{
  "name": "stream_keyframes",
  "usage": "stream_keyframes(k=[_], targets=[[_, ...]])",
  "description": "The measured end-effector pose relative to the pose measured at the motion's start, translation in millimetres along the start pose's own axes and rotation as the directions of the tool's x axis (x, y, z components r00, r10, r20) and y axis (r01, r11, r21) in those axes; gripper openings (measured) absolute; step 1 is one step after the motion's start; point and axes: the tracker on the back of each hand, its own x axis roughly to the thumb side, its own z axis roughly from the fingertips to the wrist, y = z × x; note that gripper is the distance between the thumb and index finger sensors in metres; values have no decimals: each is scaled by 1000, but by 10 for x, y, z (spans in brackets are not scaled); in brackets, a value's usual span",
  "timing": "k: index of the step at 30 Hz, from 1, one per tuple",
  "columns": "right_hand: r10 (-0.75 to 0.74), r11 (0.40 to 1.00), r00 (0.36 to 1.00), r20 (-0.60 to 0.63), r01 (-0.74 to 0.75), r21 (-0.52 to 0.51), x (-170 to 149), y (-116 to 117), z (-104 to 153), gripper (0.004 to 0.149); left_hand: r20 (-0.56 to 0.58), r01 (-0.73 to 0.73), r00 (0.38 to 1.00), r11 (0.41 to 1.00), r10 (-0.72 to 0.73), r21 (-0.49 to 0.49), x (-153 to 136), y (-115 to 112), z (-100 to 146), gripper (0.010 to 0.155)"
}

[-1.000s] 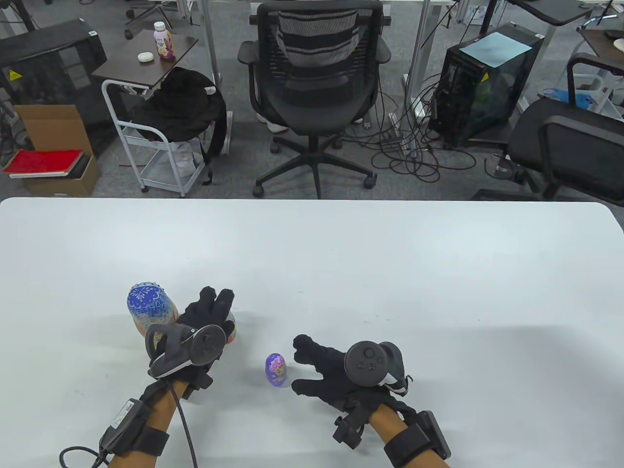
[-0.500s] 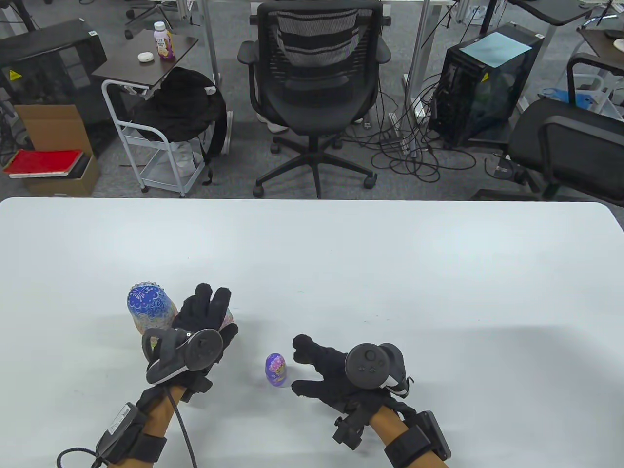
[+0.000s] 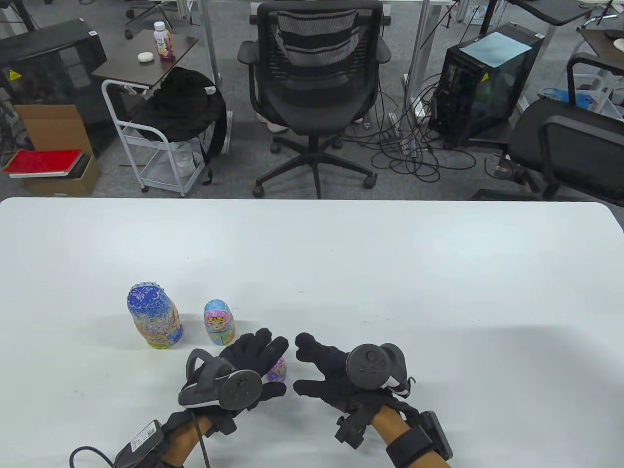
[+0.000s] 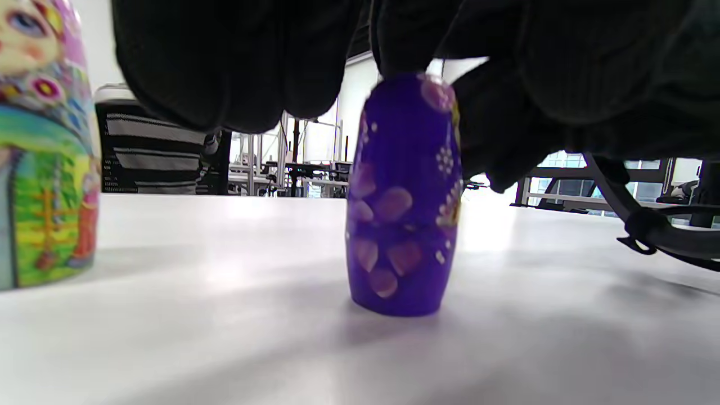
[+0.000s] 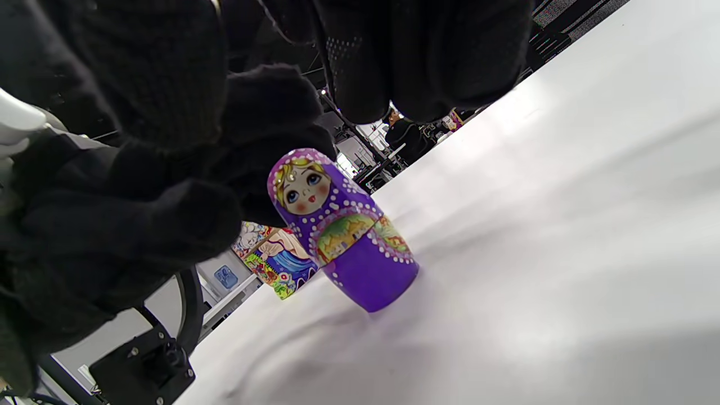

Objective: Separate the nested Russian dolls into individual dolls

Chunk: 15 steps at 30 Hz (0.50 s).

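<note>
I have my left hand (image 3: 243, 363) over the small purple doll (image 4: 402, 197), fingers (image 4: 405, 39) touching its head, not yet curled round it, so I can lift it. It stands upright on the table (image 3: 390, 273). My right hand (image 3: 331, 370) waits beside, fingers relaxed, holding nothing.

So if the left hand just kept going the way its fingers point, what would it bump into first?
Most likely the small purple doll: the left hand hovers right over it, fingertips at its head. Whether they already touch is unclear.
</note>
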Motion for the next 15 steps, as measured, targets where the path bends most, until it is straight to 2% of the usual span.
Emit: stream_keyframes(k=[2,5,7,9,15], targets=[[-9,1000,1000,-8,9,6,-19,9,-8,89,6,-50,999,999,50,-11,-15,-51,-22,82],[8,1000,1000,-14,-8,18,-36,29,-11,89,-8,-46,999,999,46,2,-30,-106,-38,74],[19,1000,1000,-12,-19,18,-31,33,-10,89,-3,-35,999,997,35,76,-50,-130,-59,66],[16,1000,1000,-12,-16,16,-29,37,-11,89,-2,-87,996,993,87,84,-76,-129,-76,64],[63,996,998,-13,-63,58,-25,108,-8,89,9,-131,991,980,131,148,-97,24,5,63]])
